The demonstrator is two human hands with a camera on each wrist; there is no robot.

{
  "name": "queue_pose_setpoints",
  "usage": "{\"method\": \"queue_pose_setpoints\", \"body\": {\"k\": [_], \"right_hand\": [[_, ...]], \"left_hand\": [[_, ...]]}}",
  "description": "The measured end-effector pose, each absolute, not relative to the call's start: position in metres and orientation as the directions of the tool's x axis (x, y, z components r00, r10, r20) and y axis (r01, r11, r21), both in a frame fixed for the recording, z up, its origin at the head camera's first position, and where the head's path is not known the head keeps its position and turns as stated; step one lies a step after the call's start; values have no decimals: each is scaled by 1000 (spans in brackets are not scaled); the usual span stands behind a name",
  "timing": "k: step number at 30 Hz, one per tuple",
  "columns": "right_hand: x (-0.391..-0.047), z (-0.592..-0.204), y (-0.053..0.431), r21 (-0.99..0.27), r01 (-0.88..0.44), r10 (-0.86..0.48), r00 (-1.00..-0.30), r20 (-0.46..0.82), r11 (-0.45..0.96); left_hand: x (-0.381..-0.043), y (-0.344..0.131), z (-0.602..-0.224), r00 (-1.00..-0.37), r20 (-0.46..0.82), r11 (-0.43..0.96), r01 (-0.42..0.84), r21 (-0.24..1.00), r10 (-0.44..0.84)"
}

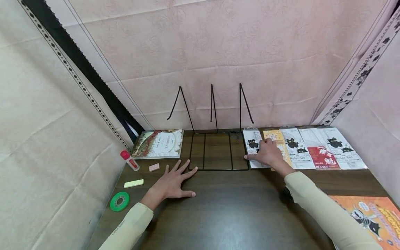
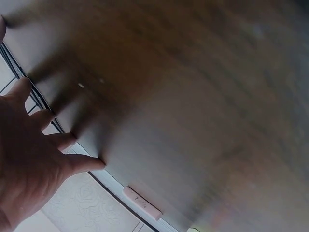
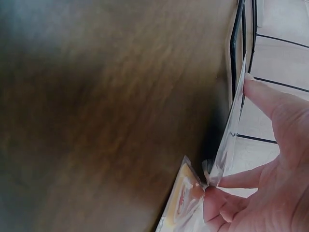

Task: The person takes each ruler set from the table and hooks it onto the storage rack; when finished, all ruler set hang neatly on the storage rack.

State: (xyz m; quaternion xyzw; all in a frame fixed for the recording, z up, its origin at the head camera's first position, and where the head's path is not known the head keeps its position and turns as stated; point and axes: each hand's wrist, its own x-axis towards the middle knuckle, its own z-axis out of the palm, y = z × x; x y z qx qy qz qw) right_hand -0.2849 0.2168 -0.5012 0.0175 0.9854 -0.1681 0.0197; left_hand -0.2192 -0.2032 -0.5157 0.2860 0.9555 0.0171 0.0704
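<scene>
My right hand [image 1: 269, 152] grips a white ruler-set packet [image 1: 251, 135] with a black cat on it, thumb at its left edge and fingers at the right. In the right wrist view the packet [image 3: 231, 133] stands tilted between thumb and fingers, beside a yellow packet [image 3: 181, 198]. Just left of it lies the base of a black wire rack [image 1: 218, 170], its three bent prongs rising at the back. With fingers spread, my left hand [image 1: 168, 184] rests on the table, fingertips by the rack's near left corner.
More white, yellow and red packets [image 1: 323, 156] line the back right. A floral-covered book [image 1: 165, 144] lies left of the rack. Nearby are a glue stick [image 1: 129, 160], pink eraser [image 1: 154, 167], pale yellow strip [image 1: 133, 183] and green tape roll [image 1: 113, 205]. An orange book [image 1: 384, 211] sits front right.
</scene>
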Motion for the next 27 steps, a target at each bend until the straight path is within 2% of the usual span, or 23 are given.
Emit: {"method": "queue_pose_setpoints", "body": {"k": [16, 27], "right_hand": [[-287, -502, 201, -346, 93, 75, -995, -64, 934], [-287, -501, 199, -379, 100, 95, -995, -32, 920]], "left_hand": [[-220, -204, -517, -831, -119, 839, 538, 76, 544], [-220, -205, -519, -829, -108, 836, 542, 82, 548]]}}
